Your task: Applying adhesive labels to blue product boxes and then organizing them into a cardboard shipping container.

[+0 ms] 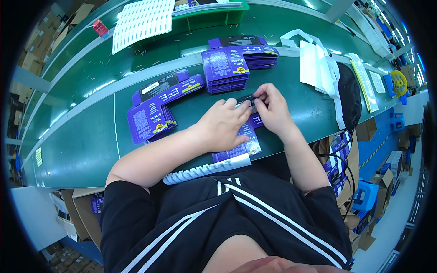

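Observation:
A flat purple printed carton blank [255,144] lies on the green table in front of me, its black end panel partly under my fingers. My left hand [224,123] rests palm down across the blank, fingers stretched toward the black panel and thumb spread to the side. At the same panel my right hand [274,109] has its thumb and forefinger pinched together; what is between them, if anything, is too small to make out. Close to my body, a curling strip of pale labels [207,169] lies along the table's edge, next to the blank.
One stack of purple carton blanks [225,68] stands beyond my hands, and a fanned pile [148,120] lies to the left. White paper strips [314,66] and a black bag [349,98] are at the right. A label sheet [142,22] leans on a green bin [211,19] at the back.

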### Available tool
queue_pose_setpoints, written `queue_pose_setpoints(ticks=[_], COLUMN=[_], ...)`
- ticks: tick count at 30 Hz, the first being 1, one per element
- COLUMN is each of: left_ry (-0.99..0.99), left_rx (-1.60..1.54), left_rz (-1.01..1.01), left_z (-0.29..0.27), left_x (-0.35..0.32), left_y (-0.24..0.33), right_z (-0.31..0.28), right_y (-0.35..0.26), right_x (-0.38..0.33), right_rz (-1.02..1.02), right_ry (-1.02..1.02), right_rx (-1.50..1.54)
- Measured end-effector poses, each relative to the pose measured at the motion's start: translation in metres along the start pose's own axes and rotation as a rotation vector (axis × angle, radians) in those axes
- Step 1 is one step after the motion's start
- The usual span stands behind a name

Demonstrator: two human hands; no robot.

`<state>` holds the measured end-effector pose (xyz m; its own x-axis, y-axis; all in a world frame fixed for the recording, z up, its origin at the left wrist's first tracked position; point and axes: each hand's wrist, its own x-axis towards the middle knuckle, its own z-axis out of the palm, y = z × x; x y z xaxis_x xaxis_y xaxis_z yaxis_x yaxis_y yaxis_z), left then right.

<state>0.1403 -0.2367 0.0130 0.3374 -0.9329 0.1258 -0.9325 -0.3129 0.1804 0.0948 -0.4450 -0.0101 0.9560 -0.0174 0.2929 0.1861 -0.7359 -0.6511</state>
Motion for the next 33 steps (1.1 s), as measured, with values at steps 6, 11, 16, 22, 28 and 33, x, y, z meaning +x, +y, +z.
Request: queue_pose_setpoints(ticks=[6,11,16,22,28,33], left_ry=[-0.007,0.265,0.455,0.292,0.068,0.223], left_rx=[-0.133,-0.140,0.000,0.146,0.190,0.094], left_rz=[-0.078,-0.072,-0.172,-0.549,-0.644,-0.389], left_z=[0.000,-0.018,-0.071,-0.118,-0.085,-0.074], left_x=[-0.021,-0.022,-0.017,-0.052,-0.085,-0.084], left_y=[-0.002,-0.007,0.020,-0.032,-0.092,-0.063], right_z=[-0.041,-0.073,-0.072,-0.056,-0.025,-0.019], right_y=[0.000,-0.033,-0.109,-0.101,-0.096,-0.093], right_x=[-0.001,0.003,0.002,-0.015,-0.033,-0.035], right_rz=[-0.157,-0.299,-0.696,-0.509,-0.343,-0.193], right_ry=[-0.312,-0.242,0.032,-0.134,-0.490,-0.696], right_rx=[-0.143,-0.325,-0.590,-0.099,-0.120,-0.063])
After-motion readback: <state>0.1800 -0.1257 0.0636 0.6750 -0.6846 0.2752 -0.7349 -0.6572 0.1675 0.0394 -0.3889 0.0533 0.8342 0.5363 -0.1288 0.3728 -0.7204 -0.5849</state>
